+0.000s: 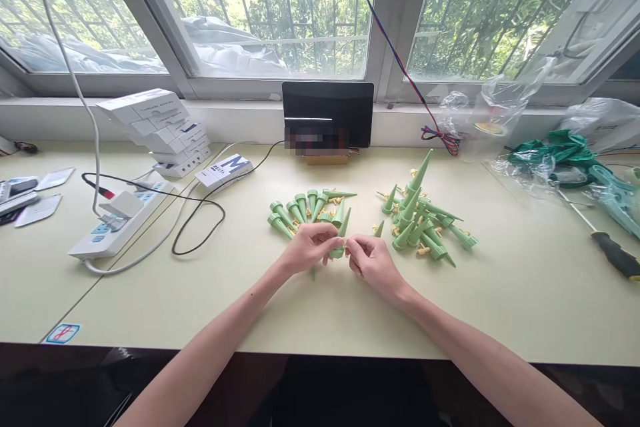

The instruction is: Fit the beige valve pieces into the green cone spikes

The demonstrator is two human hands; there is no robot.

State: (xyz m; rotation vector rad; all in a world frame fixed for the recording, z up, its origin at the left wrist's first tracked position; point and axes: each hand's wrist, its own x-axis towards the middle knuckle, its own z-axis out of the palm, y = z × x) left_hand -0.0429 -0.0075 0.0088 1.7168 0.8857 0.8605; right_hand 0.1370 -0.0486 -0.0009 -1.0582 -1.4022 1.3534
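Observation:
My left hand [314,245] is closed around a green plastic watering spike [343,230], its pointed end up. At the spike's side, my right hand [371,259] pinches a small yellowish part, probably its valve, mostly hidden by the fingertips. Behind my left hand several like spikes [301,205] lie fanned out, caps away from me. To the right of my hands is a loose heap of more green spikes [411,217] with yellow valves [423,250]. A single spike [379,229] lies between my right hand and that heap.
A dark tablet [327,113] stands at the window. On the left are stacked white boxes [160,127], a power strip [120,213] and looping black cable [200,203]. A screwdriver [614,255] and green plastic bags [555,153] lie at the right.

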